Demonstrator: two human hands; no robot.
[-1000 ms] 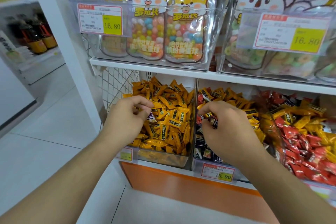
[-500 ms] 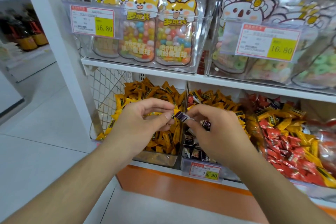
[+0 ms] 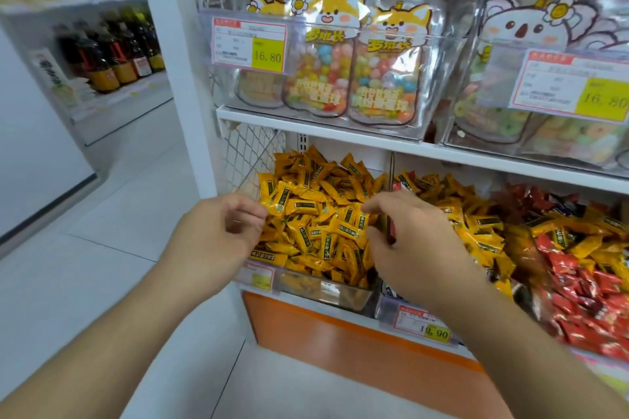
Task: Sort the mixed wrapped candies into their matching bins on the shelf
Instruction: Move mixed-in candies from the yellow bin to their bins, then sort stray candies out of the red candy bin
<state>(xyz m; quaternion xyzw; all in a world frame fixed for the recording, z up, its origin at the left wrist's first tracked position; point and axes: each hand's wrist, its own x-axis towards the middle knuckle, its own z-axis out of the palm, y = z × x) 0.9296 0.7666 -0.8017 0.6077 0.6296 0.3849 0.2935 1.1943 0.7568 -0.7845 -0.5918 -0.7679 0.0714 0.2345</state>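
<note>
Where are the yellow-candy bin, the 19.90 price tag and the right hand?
yellow-candy bin [image 3: 323, 292]: head view, on its clear front wall below the candies.
19.90 price tag [image 3: 423, 323]: head view, middle of the label.
right hand [image 3: 412, 248]: head view, back of the hand.

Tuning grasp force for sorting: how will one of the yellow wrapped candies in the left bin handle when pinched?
A yellow wrapped candy is probably light, being small. Its glossy foil looks slippery, and the crimped ends likely crumple when pinched. Candies lie loosely heaped above the left bin front, so neighbours may slide or spill.
</note>
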